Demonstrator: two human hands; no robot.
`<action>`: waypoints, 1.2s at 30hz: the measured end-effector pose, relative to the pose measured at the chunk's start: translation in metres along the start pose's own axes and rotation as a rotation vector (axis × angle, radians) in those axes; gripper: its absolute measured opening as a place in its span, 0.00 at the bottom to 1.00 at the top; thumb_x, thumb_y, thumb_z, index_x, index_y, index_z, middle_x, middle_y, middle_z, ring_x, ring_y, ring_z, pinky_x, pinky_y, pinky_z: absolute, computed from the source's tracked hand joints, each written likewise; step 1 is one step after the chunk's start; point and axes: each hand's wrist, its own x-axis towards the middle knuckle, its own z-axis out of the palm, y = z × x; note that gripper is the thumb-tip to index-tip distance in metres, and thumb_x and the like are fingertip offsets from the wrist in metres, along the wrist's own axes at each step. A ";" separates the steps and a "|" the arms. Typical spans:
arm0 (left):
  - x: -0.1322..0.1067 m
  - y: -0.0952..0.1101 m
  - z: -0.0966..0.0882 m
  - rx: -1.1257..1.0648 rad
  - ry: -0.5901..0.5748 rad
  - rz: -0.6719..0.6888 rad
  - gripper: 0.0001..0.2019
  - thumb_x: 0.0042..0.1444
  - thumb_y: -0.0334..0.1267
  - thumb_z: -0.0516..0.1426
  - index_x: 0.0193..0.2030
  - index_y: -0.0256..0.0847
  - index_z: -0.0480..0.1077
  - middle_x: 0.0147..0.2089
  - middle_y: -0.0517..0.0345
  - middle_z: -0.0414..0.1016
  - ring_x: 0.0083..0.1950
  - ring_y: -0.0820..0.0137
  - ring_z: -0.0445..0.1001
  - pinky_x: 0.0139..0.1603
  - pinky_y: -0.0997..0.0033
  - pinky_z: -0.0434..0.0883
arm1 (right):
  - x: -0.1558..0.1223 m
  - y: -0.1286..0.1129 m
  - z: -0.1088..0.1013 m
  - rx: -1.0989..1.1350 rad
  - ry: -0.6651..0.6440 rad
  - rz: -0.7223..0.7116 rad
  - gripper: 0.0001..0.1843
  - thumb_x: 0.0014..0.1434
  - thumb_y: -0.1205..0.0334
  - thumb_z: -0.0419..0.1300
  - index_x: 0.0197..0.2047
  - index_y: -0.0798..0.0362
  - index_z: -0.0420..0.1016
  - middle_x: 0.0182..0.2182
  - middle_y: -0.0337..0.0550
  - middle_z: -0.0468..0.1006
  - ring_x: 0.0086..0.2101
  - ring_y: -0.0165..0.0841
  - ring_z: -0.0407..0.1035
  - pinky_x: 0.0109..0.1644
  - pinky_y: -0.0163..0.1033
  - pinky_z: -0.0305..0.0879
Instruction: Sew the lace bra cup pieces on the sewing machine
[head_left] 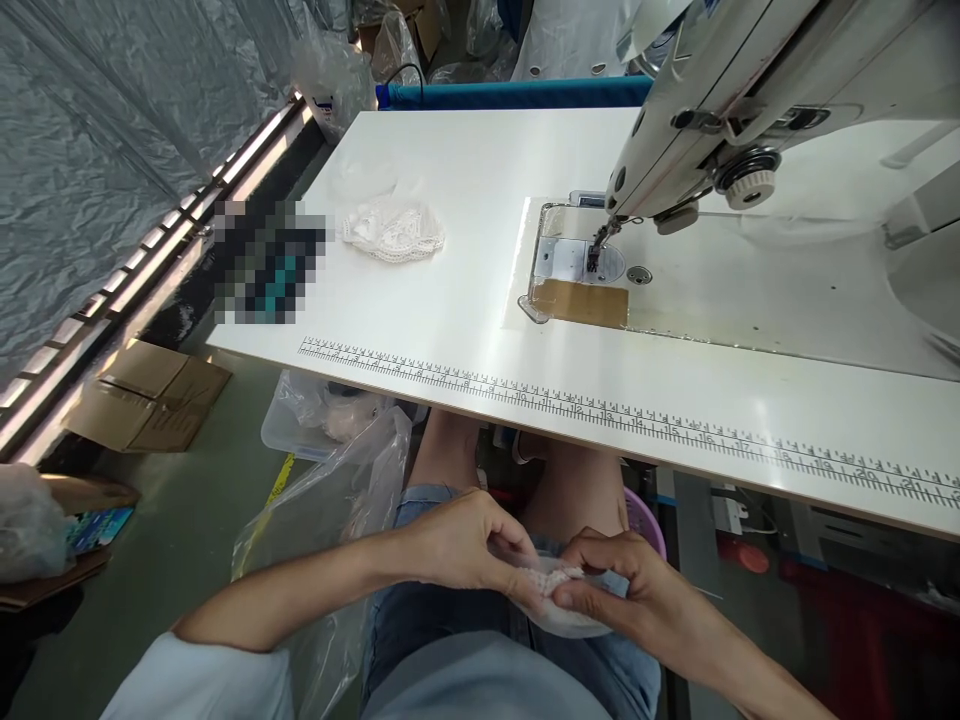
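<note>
Over my lap, both hands pinch a small piece of white lace-edged fabric [568,612]. My left hand [480,550] grips its left side, with thumb and fingers closed on the lace. On the right side, the thumb and fingers of my right hand [630,585] close on the same lace edge. The sheer part of the cloth hangs below the fingers, and much of it is hidden by them. A second white lace piece [396,232] lies on the sewing table [450,320], away from both hands.
A sewing machine [697,130] stands on the table's right, its needle and presser foot over the metal plate. A printed ruler [600,408] runs along the front edge. A clear plastic bag [352,530] hangs left of my legs. Cardboard box [150,395] on the floor.
</note>
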 end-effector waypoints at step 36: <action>-0.003 -0.002 0.002 -0.037 0.036 -0.056 0.21 0.38 0.44 0.68 0.39 0.36 0.76 0.31 0.59 0.76 0.32 0.73 0.71 0.31 0.80 0.63 | 0.001 -0.005 0.003 -0.039 -0.006 -0.024 0.21 0.59 0.42 0.55 0.32 0.52 0.75 0.26 0.40 0.72 0.28 0.30 0.63 0.30 0.32 0.55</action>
